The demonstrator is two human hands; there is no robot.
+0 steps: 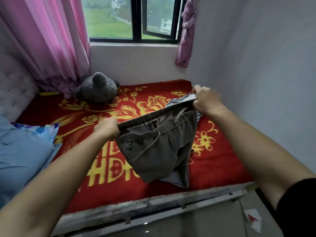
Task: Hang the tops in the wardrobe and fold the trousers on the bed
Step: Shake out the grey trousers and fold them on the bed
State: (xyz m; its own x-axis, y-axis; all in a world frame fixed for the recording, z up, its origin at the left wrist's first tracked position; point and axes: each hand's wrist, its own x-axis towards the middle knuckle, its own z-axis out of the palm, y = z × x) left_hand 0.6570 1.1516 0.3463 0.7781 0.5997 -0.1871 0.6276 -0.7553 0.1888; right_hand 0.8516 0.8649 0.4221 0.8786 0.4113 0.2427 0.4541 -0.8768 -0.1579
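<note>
Red bed [218, 168], trousers [159, 151] hanging legs-down, left hand [106, 128], right hand [207, 101], fingers [114, 132] clenching waistband [153, 116]

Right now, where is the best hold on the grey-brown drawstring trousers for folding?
The elastic waistband, at its two outer ends, each hand from its own side. It is the firm, ribbed edge; pulled between the left hand and right hand it spreads wide and the trousers hang beneath over the red blanket. Avoid the loose drawstring.
</note>
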